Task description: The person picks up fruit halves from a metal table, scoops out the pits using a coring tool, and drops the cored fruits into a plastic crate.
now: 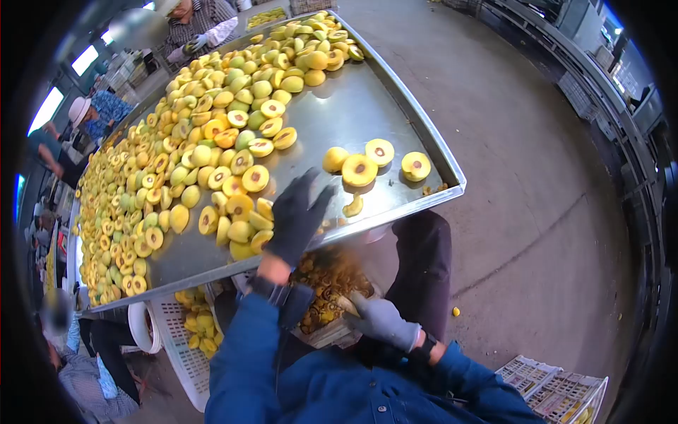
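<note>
My left hand point(299, 218), in a black glove, reaches over the near edge of the metal table point(339, 106). Its fingers are stretched out and apart, with nothing in them, beside a heap of halved yellow peaches point(240, 206). To its right lie a few separate peach halves point(359, 170) and a small yellow scrap point(353, 206). My right hand point(385, 322), gloved in grey, is low in front of my body, its fingers curled. Whatever it holds is hard to make out. Just beyond it is a container of brown and yellow fruit waste point(321, 283).
A white perforated basket point(185, 346) with yellow fruit pieces stands below the table at left. Another crate point(554, 389) sits on the floor at lower right. Co-workers point(201, 32) are along the table's far and left sides. The table has a raised metal rim point(417, 106).
</note>
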